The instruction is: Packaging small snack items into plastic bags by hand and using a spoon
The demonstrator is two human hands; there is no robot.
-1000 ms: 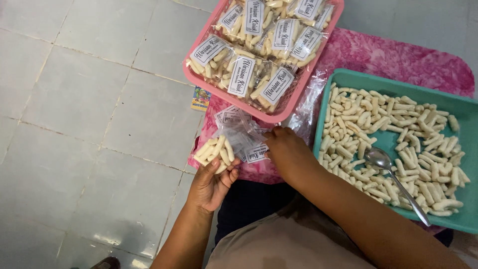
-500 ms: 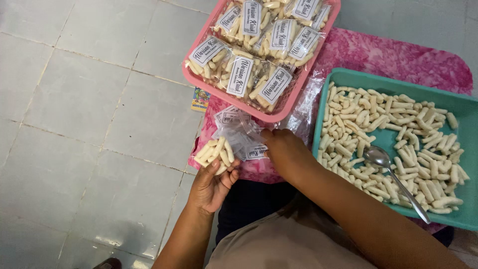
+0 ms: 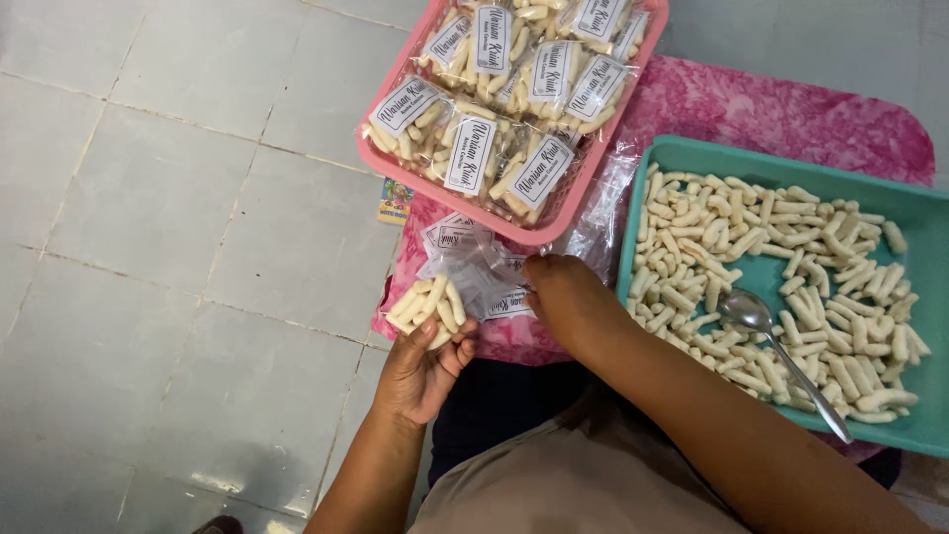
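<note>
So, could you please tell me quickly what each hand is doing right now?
Left hand: closed around a bag of pale snack sticks.
Right hand: on the empty clear bags; grip cannot be told.

pink basket (image 3: 390, 168) | teal tray (image 3: 919, 326) | mottled magenta cloth (image 3: 791, 114) | pale cream snack sticks (image 3: 427, 307)

Setting: home-based snack-packing spot, worked at floor level. Evidence: pale tiled floor (image 3: 168, 208) with grout lines, a pink patterned mat (image 3: 791, 114) spread directly on it. On the mat, a teal tray (image 3: 929, 326) of loose pale stick snacks with a metal spoon (image 3: 781, 356), and a pink basket (image 3: 390, 163) stacked with sealed, labelled snack bags (image 3: 474, 148). No counters, machines or shop fittings visible.
</note>
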